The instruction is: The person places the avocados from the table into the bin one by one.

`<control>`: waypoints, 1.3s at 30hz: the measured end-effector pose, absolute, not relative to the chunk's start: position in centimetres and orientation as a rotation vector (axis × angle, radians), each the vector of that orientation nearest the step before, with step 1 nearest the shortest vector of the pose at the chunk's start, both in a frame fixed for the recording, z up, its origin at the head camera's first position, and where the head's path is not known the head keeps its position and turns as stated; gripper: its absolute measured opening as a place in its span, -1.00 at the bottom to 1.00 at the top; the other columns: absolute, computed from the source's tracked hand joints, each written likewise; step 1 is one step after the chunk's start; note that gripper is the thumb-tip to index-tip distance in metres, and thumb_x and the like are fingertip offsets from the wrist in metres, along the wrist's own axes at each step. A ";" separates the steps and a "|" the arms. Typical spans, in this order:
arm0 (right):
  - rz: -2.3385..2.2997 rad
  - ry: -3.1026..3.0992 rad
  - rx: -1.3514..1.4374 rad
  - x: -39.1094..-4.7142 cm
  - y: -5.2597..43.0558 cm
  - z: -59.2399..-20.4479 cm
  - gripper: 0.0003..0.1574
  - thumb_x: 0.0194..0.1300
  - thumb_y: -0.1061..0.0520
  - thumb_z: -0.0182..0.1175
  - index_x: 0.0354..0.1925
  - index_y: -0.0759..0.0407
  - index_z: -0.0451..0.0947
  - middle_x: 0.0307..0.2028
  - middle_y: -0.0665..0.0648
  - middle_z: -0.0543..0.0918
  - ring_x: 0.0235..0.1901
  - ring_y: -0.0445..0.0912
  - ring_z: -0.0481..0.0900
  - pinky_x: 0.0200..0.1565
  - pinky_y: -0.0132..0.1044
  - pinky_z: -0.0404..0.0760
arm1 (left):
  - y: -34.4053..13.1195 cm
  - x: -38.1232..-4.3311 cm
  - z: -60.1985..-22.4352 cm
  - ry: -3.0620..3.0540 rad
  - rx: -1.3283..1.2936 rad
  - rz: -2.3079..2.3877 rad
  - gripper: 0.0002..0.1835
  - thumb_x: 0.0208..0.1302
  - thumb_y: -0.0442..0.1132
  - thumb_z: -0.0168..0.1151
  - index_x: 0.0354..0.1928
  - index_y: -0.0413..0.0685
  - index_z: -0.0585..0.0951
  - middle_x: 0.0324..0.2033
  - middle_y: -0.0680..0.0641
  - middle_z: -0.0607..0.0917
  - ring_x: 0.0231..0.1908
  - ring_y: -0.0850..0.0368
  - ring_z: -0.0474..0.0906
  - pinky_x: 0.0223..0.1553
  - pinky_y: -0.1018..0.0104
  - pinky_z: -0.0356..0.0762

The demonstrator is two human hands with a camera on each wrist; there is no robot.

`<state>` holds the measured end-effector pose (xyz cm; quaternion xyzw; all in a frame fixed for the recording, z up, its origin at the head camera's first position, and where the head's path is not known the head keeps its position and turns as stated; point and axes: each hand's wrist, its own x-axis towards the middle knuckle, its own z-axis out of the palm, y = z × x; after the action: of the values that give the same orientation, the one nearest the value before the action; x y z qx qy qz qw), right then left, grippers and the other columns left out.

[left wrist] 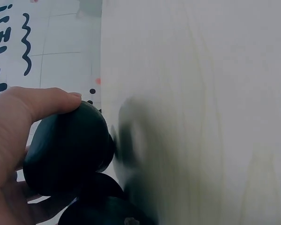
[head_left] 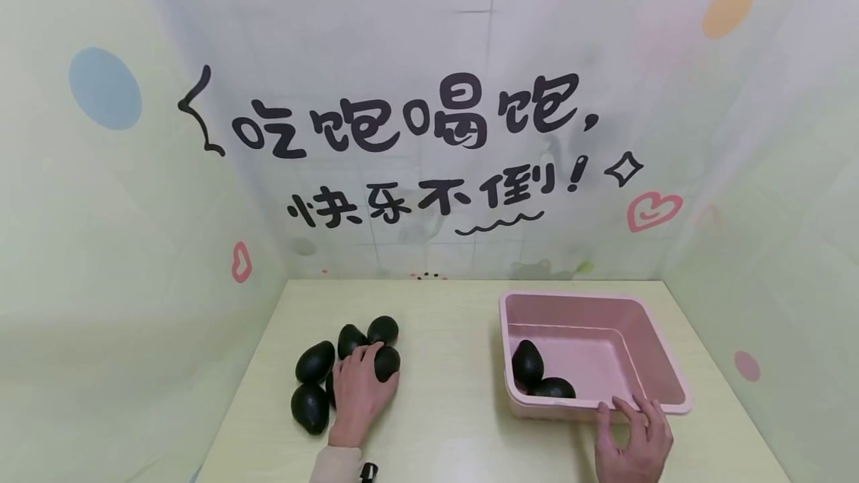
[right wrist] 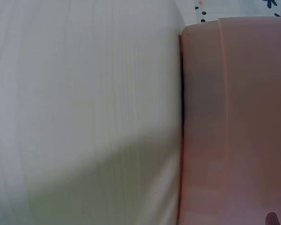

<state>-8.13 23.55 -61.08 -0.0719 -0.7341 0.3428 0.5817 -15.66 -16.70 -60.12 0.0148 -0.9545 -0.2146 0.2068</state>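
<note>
My left hand (head_left: 362, 390) grips a dark avocado (head_left: 387, 364) on the left part of the table. In the left wrist view, the thumb lies over the top of this avocado (left wrist: 68, 145) and the fingers curl beneath it. More avocados crowd around that hand: one behind (head_left: 383, 330), one at the fingertips (head_left: 351, 340) and two to its left, with another partly hidden under the hand. At the right, my right hand (head_left: 634, 442) holds the near rim of a pink plastic bin (head_left: 570, 410), fingers bent at the edge. Two avocados (head_left: 528, 365) lie in the bin's left end.
The pale wood-grain table (head_left: 450, 364) stretches between the avocados and the bin. Printed cloth walls (head_left: 416, 259) with black lettering enclose it at the back and both sides. In the right wrist view, the bin's outer wall (right wrist: 253, 117) fills the right side.
</note>
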 end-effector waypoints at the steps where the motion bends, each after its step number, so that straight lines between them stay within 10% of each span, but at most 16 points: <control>1: 0.801 -1.716 -0.170 -8.1 23.5 -61.1 -0.15 0.39 -0.37 0.29 -0.33 0.47 0.69 -0.06 0.59 0.67 0.41 -0.32 0.35 0.51 -0.37 0.24 | -16.7 -15.6 -60.0 -2.664 0.043 -0.602 -0.39 0.05 -0.05 0.61 0.18 -0.03 0.72 0.05 -0.25 0.74 0.01 -0.29 0.67 0.20 -0.30 0.45; 12: 0.799 -1.725 -0.181 -8.0 23.4 -61.1 -0.16 0.40 -0.36 0.29 -0.30 0.47 0.68 -0.04 0.58 0.67 0.32 0.21 0.51 0.51 -0.36 0.23 | -16.4 -15.7 -59.1 -2.664 0.053 -0.611 -0.38 0.06 -0.01 0.60 0.20 -0.02 0.72 0.07 -0.24 0.74 0.03 -0.27 0.68 0.22 -0.29 0.48; 39: 0.823 -1.748 -0.193 -7.8 23.5 -61.5 -0.22 0.40 -0.30 0.31 -0.27 0.47 0.69 -0.02 0.58 0.66 0.28 0.38 0.49 0.51 -0.37 0.21 | -16.0 -16.1 -57.8 -2.571 0.051 -0.727 -0.33 0.03 0.08 0.65 0.20 0.01 0.72 0.07 -0.26 0.75 0.04 -0.34 0.69 0.15 -0.31 0.55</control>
<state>-7.81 23.45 -61.46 -0.0819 -0.7431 0.3498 0.5645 -16.11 -15.97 -57.81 0.0185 -0.9357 -0.2647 0.2326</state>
